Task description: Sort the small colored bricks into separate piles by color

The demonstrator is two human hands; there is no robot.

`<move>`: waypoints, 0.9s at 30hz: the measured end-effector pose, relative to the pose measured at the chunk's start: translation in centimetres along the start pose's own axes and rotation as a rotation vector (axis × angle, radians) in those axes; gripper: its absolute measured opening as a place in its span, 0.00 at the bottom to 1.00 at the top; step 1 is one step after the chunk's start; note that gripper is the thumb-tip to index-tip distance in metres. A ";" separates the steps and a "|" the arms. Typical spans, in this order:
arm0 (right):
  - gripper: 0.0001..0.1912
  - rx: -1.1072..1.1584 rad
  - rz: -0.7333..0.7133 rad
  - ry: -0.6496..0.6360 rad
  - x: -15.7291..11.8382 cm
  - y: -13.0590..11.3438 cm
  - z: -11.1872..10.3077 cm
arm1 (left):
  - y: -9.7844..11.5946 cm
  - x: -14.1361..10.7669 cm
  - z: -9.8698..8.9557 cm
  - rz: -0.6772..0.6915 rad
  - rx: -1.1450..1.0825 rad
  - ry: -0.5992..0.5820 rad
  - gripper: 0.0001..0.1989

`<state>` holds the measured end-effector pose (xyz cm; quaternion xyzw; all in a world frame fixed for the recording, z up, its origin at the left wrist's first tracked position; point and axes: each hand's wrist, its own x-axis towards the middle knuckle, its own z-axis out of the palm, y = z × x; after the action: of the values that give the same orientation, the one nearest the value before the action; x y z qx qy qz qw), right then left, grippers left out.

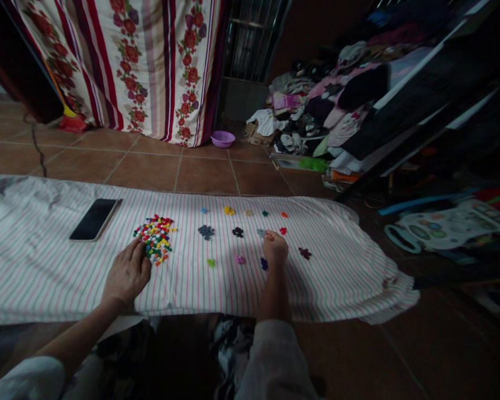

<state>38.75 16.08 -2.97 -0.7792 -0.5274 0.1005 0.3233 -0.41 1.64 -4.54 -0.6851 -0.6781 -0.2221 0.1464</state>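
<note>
A mixed heap of small coloured pieces (pixel 160 236) lies left of centre on the striped cloth. My left hand (pixel 129 269) rests palm down at the heap's left edge, fingers loosely stretched and touching it. My right hand (pixel 275 249) is closed in a pinch beside the light grey group (pixel 261 233); anything inside its fingers is hidden. Around it are small single-colour groups: red (pixel 283 230), dark blue (pixel 264 263), brown (pixel 304 253), black (pixel 238 232), dark grey (pixel 206 232), pink (pixel 240 259), lime green (pixel 210 263), yellow (pixel 229 211) and orange (pixel 284 215).
A smartphone (pixel 95 220) lies left of the heap on the striped cloth (pixel 45 261). Beyond are a floral curtain (pixel 150 66), a purple basin (pixel 223 139), a red broom (pixel 73 122) and a clothes pile (pixel 316 105). A pale plastic toy panel (pixel 433 225) stands at right.
</note>
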 end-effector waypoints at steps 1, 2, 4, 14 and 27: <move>0.23 0.001 -0.003 -0.002 0.0 0.0 0.0 | 0.0 0.0 0.0 0.002 -0.002 0.000 0.22; 0.23 0.002 -0.002 -0.002 0.0 0.0 0.1 | 0.0 0.0 0.0 0.002 -0.003 0.001 0.22; 0.23 0.000 0.005 -0.003 0.1 -0.1 0.1 | 0.1 0.0 0.0 0.003 -0.005 0.004 0.21; 0.23 -0.060 0.024 -0.068 0.0 -0.7 -0.5 | 0.2 0.2 -0.4 0.011 0.017 0.032 0.20; 0.22 -0.083 0.066 -0.127 -0.2 -1.9 -1.8 | 0.3 0.1 -0.2 -0.024 -0.014 0.012 0.21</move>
<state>38.13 15.67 -0.45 -0.8011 -0.5245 0.1384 0.2532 -0.12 1.63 -4.33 -0.6765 -0.6839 -0.2327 0.1429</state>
